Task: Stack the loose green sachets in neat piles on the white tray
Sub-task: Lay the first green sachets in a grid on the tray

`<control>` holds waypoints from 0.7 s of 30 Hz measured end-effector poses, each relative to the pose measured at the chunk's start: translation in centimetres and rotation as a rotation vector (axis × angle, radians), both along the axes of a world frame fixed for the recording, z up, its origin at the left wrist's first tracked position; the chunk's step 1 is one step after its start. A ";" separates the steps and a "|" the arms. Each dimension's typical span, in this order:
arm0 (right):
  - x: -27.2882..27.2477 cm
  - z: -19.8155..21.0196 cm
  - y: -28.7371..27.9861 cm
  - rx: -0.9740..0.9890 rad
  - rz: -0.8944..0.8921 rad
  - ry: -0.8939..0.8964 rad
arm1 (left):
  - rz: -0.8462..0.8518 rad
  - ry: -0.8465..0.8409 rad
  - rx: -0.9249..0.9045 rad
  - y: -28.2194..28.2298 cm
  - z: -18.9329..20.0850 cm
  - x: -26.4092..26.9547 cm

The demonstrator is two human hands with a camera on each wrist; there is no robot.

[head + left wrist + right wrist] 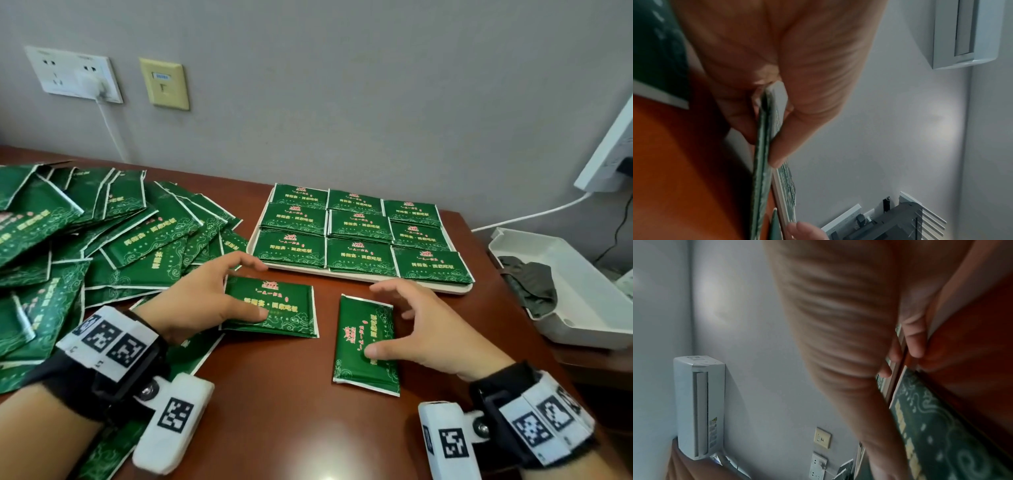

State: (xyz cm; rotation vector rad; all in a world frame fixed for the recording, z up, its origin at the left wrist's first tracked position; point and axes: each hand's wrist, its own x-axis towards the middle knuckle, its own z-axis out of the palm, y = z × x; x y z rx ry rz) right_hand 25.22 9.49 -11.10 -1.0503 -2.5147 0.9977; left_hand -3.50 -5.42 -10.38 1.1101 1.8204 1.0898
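Green foil sachets were mid-sort when this was taken. Your left hand (202,301) pinched a flat green sachet with gold print (272,306), thumb on its face and fingers curled over the far edge; the left wrist view showed that grip holding what looked like more than one sachet edge-on (764,162). It sat low over the brown wooden desk (274,411), just in front of the white rectangular tray (445,287). Your right hand (421,329) arched over a second green sachet lying lengthways (363,342), thumb pressing its face, fingers spread and curled near its far end. Couldn't tell if it was lifted or just pinned.

The tray already carried nine tidy green piles in a three-by-three grid (359,229). A big loose heap of green sachets (102,240) covered the desk on your left, so the job looked far from done.

Step in hand, by my read: gathering and squaring singles before placing. Next you'd need to turn the right-hand sachet to match the tray's orientation, join it to the left one, align edges, then lower them onto a pile without nudging the neighbours.
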 end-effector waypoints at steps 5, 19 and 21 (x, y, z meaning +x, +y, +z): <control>-0.6 0.3 -0.1 -0.006 0.038 -0.111 | -0.042 -0.150 0.032 0.1 0.1 0.3; -1.5 4.8 2.8 -0.085 -0.009 0.243 | -0.003 -0.015 0.177 4.9 5.4 -0.9; -2.3 6.0 4.6 -0.030 -0.117 0.399 | 0.045 0.027 0.191 6.9 6.2 -1.5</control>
